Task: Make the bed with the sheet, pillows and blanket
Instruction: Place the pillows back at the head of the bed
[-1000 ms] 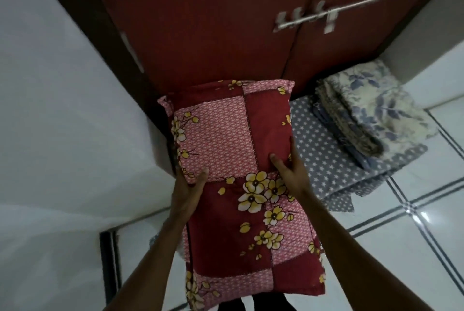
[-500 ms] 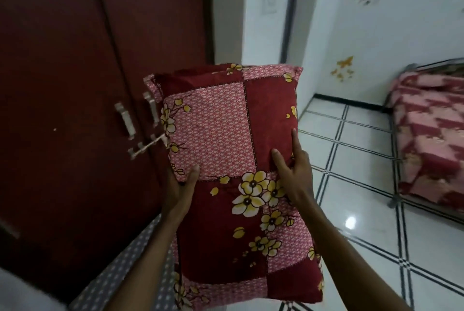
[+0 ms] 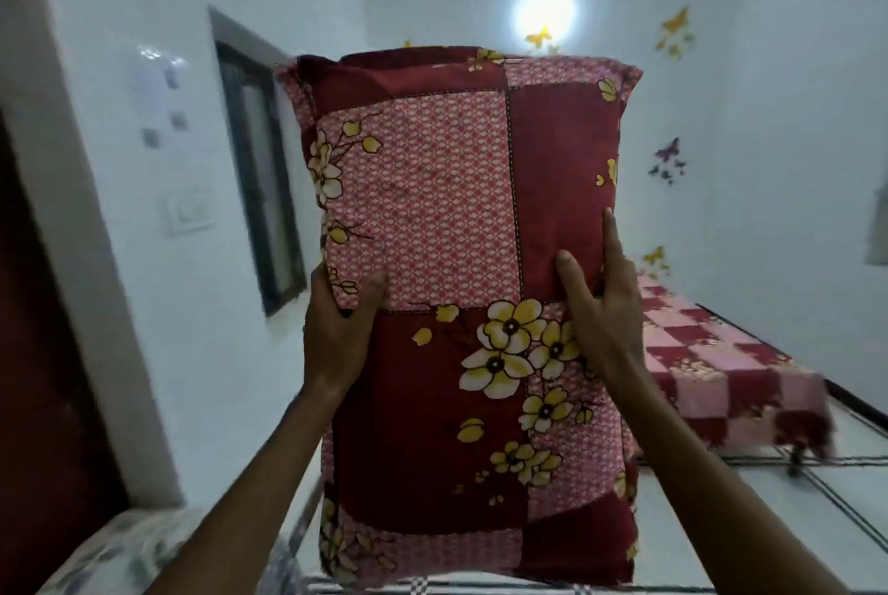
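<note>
Carrying the pillow (image 3: 471,287) is the step in hand: the person holds it upright in front of the chest, long side vertical, filling the middle of the view. The left hand (image 3: 336,330) grips its left edge, thumb curled onto the front and fingers hidden behind. The right hand (image 3: 603,306) clasps the right edge, thumb and forefinger spread straight over the front, the other fingers wrapped round the back.

The bed (image 3: 721,368) stands at the far right, well apart from the pillow, and a matching red and pink checked sheet already covers it. The next move likely calls for walking over and laying the pillow flat at its head end, which the pillow hides.

Counted: one pillow, one bed, two hands. At the near left lies one pale flowered cloth (image 3: 139,551), possibly the blanket; that cannot be told for sure.
</note>
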Demonstrator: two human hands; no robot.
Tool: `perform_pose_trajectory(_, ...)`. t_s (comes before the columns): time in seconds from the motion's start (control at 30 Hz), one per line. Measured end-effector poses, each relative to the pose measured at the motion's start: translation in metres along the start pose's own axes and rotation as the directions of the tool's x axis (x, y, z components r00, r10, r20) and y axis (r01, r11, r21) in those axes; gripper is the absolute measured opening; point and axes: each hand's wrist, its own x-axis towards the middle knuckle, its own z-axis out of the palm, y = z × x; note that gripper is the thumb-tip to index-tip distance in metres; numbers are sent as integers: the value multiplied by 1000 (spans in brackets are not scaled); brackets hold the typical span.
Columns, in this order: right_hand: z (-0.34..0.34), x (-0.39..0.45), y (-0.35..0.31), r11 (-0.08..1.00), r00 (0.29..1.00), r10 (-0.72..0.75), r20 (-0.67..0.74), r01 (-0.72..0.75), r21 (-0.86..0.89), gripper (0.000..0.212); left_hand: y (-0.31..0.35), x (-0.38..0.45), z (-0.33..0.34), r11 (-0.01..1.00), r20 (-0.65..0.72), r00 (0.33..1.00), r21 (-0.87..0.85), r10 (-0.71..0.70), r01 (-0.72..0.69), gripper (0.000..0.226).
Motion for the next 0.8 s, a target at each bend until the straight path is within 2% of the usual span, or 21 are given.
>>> perform_pose_trajectory(0.17, -110, 84, 62, 994, 990, -10, -139, -5, -108, 81, 23, 21, 167, 998, 104, 994, -58, 30, -24, 96)
perform_pose_trajectory(0.33, -199, 151, 146, 976, 969, -21, -246, -33, -213, 77, 14, 32, 331, 989, 211, 977, -150, 40, -8, 92)
perform_pose_trajectory(0.37, -228, 175, 181, 961, 956, -18, -292, -63, -268, 77, 7, 31, 394, 980, 268, 962, -198, 47, 8, 92)
perform_pose_trajectory(0.47, -260, 201, 212, 951, 948, -36, -318, -65, -302, 77, 1, 34, 462, 964, 280, 958, -265, 59, 18, 90)
perform_pose_trajectory(0.63, -336, 277, 287, 909, 896, -50, -441, -142, -391, 79, -3, 56, 640, 925, 423, 903, -370, 79, 93, 92)
perform_pose_trajectory(0.8, -439, 327, 352, 854, 806, -120, -579, -213, -474, 79, 26, 44, 810, 888, 513, 840, -452, 178, 87, 91)
